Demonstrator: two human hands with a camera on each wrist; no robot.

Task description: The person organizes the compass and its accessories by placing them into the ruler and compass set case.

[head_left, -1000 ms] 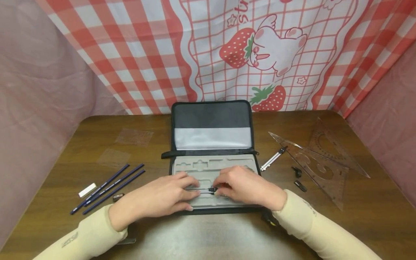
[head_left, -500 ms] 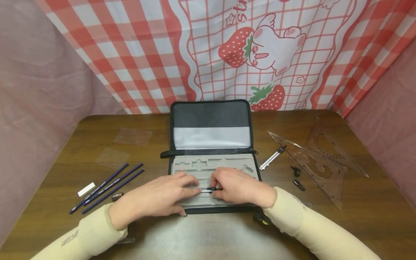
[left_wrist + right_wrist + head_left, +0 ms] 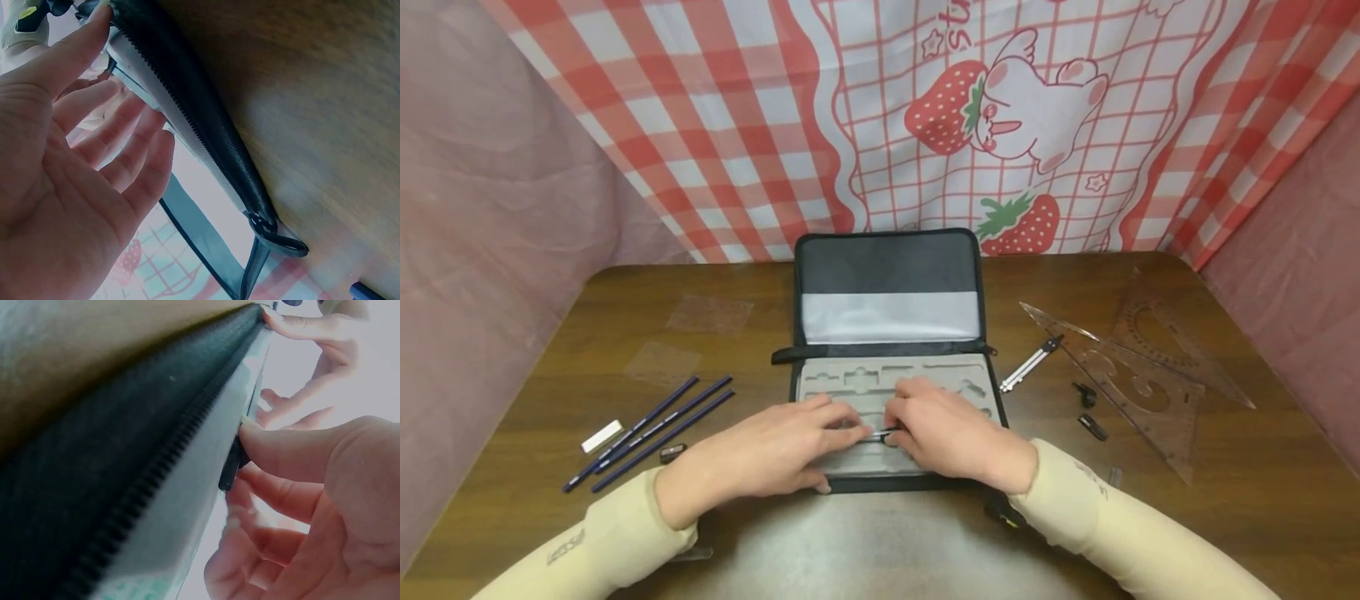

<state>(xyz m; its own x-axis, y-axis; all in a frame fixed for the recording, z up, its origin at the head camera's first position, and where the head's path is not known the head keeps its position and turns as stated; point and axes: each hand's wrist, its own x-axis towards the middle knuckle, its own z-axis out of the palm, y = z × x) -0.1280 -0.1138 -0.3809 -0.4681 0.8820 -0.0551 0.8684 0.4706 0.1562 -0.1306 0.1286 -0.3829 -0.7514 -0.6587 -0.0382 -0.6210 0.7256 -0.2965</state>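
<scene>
An unzipped black case (image 3: 891, 262) stands with its lid up, and a grey moulded tray (image 3: 936, 364) fills its base. Low in the tray lies a silver compass (image 3: 877, 434) with a black head, mostly covered by the fingers. My right hand (image 3: 951, 433) pinches the head between thumb and finger; in the right wrist view the black end (image 3: 230, 467) shows beside the thumb. The left hand (image 3: 778, 442) has its fingers stretched over the tray, fingertips at the compass's legs. Its thumb rests at the case's front edge, as the left wrist view shows.
Left on the table lie three blue pencils (image 3: 662, 429), a white eraser (image 3: 602, 436), a sharpener (image 3: 672, 452) and clear plastic pieces (image 3: 710, 315). Right are another compass (image 3: 1032, 364), transparent set squares (image 3: 1165, 415) and small black parts (image 3: 1092, 427). A checked curtain (image 3: 730, 125) hangs behind.
My right hand has shifted left along the compass, covering more of it. The left thumb has slid toward the case's front edge. The case and the table items have stayed put.
</scene>
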